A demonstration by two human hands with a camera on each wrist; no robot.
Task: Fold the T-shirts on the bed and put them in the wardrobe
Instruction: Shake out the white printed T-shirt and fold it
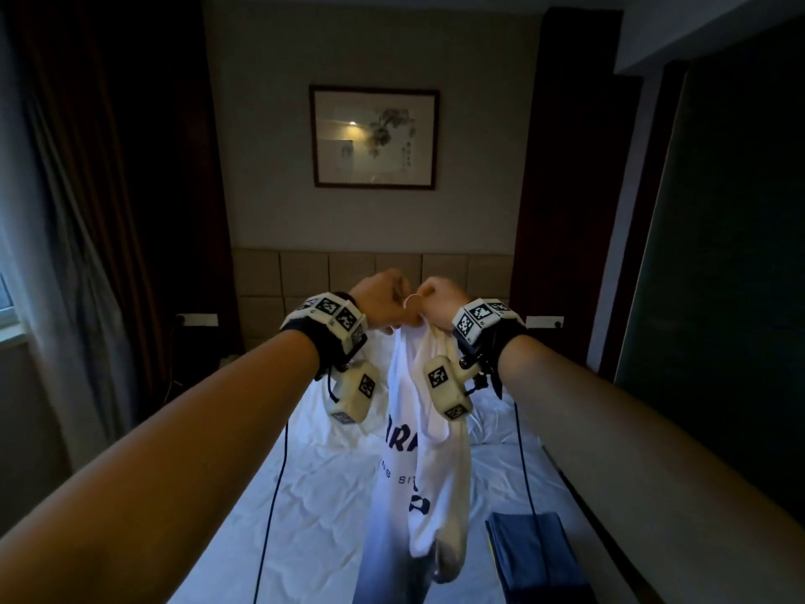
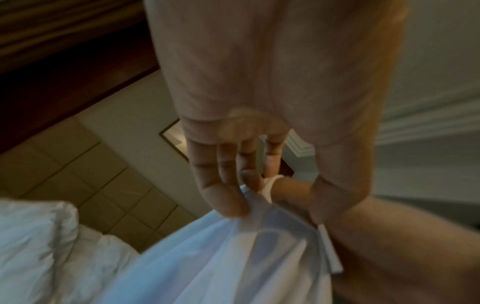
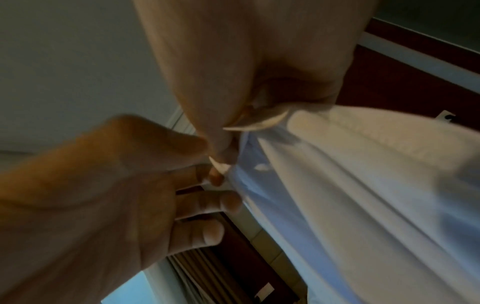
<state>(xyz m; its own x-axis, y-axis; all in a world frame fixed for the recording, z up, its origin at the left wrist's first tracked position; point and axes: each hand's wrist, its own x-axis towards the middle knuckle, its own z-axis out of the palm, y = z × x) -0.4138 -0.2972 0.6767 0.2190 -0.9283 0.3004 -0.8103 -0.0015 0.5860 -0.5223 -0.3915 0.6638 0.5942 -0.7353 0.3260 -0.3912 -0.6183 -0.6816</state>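
Note:
A white T-shirt [image 1: 414, 468] with dark blue lettering hangs bunched in the air over the bed [image 1: 313, 494]. Both hands are raised side by side in front of the headboard and hold the shirt's top edge. My left hand [image 1: 385, 305] pinches the cloth between thumb and fingertips; in the left wrist view this hand [image 2: 239, 207] grips the fabric [image 2: 207, 267]. My right hand [image 1: 438, 305], a ring on one finger, pinches the edge just beside it. The right wrist view has that hand [image 3: 228, 131] clamped on the shirt [image 3: 350, 185]. The hem dangles near the sheet.
A folded dark blue garment [image 1: 531, 555] lies on the bed's near right corner. White bedding [image 2: 39, 236] is heaped by the padded headboard [image 1: 305, 272]. Curtains [image 1: 87, 211] hang at the left, and a dark panel [image 1: 718, 255] stands at the right. Cables trail from both wrists.

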